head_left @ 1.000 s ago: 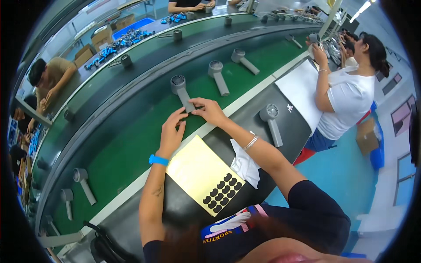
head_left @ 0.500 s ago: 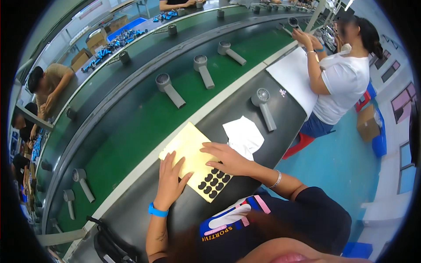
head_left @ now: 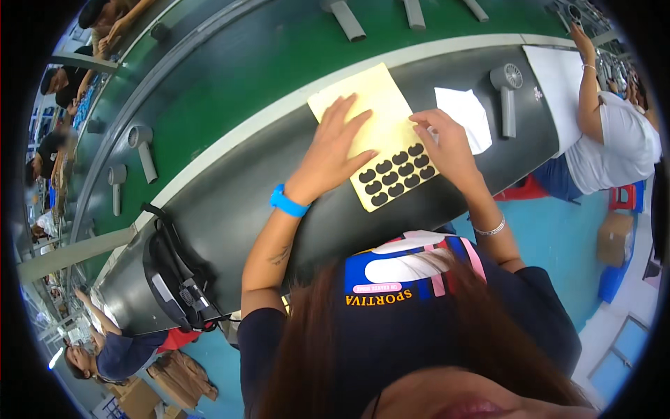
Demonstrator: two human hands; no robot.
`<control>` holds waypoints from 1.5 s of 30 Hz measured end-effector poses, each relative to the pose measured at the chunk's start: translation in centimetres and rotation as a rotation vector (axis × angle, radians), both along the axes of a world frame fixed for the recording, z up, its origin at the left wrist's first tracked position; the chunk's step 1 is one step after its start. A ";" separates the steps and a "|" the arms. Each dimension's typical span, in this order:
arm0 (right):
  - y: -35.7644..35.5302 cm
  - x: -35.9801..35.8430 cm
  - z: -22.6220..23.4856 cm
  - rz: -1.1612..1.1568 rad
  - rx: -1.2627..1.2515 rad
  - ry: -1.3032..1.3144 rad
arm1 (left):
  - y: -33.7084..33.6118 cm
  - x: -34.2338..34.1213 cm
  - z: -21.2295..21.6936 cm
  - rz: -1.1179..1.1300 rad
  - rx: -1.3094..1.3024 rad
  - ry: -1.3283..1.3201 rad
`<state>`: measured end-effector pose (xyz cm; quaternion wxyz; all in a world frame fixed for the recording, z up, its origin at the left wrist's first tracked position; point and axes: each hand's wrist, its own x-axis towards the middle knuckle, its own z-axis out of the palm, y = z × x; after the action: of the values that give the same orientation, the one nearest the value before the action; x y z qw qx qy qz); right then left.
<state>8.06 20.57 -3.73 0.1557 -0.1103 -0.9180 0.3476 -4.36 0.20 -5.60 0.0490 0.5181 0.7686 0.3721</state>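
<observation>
A pale yellow sheet point(head_left: 377, 87) lies on the dark worktop, with rows of black rounded stickers point(head_left: 395, 189) on its near part. My left hand point(head_left: 333, 150) rests flat across the left side of the sheet, fingers spread and thumb pointing at the stickers. At the sheet's right edge, just above the sticker rows, my right hand point(head_left: 450, 148) has its thumb and forefinger drawn together in a pinch. What sits between those fingertips is too small to make out. Crumpled white paper point(head_left: 469, 115) lies right beside that hand.
A grey handheld fan point(head_left: 508, 98) lies farther right, beside a white mat point(head_left: 551, 91) where a co-worker point(head_left: 614, 140) sits. Beyond the pale rail, a green conveyor belt point(head_left: 230, 105) carries more grey fans. A black strapped bag point(head_left: 174, 279) occupies the worktop's left end.
My head view has turned, so the sheet and worktop appear higher. The right fingers, spread over the sheet before, are now drawn together at its right edge. The left hand stays flat.
</observation>
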 end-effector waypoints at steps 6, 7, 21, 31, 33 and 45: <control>-0.6 1.8 -1.0 -0.084 0.016 -0.115 | 5.0 1.5 -0.6 -0.013 -0.044 0.106; -0.9 2.0 -1.3 -0.098 0.011 -0.112 | 5.4 1.6 -1.0 0.029 -0.061 0.147; 3.5 -2.1 2.4 0.088 -0.286 0.015 | 5.8 2.2 -1.9 0.120 -0.142 0.196; 9.9 -21.1 -3.5 -0.150 0.402 0.226 | 5.9 2.0 -2.5 0.078 -0.111 0.155; 10.6 -20.5 -2.3 -0.191 -0.082 0.103 | 5.6 1.9 -2.2 0.057 -0.053 0.075; -1.2 0.1 5.8 -0.067 -0.806 0.035 | 4.8 4.4 3.2 -0.014 0.410 -0.121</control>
<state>8.14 19.33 2.09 0.1269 -0.1865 -0.7014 0.6762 0.02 5.03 -2.43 -0.0088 0.4993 0.6690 0.5506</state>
